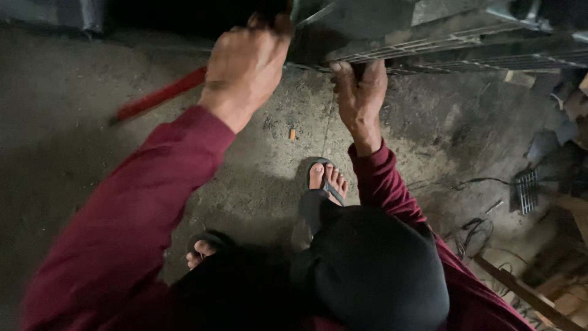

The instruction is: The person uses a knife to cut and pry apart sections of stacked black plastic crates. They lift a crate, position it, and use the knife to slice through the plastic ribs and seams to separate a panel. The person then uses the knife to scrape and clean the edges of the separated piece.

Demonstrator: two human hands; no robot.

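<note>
Left hand (pixel 245 67) was closed in a fist around something dark at the top edge of view; I could not tell what, though a red bar (pixel 160 95) ran out from under it toward the left, low over the floor (pixel 61 141), so it may have been that tool's grip. Right hand (pixel 360 92) was closed on the near edge of a metal grate (pixel 465 46), fingers hooked over the bars, probably to steady it. Both arms reached forward and up in dark red sleeves (pixel 153 184), left wrist bent back, right forearm nearly straight. I judged the stance braced: feet in flip-flops (pixel 327 178) spread on the concrete floor, knees bent. A cigarette butt (pixel 293 133) lay between the hands. Tangled wires (pixel 474 230) and a small ribbed metal piece (pixel 527 190) sat near the right edge.
</note>
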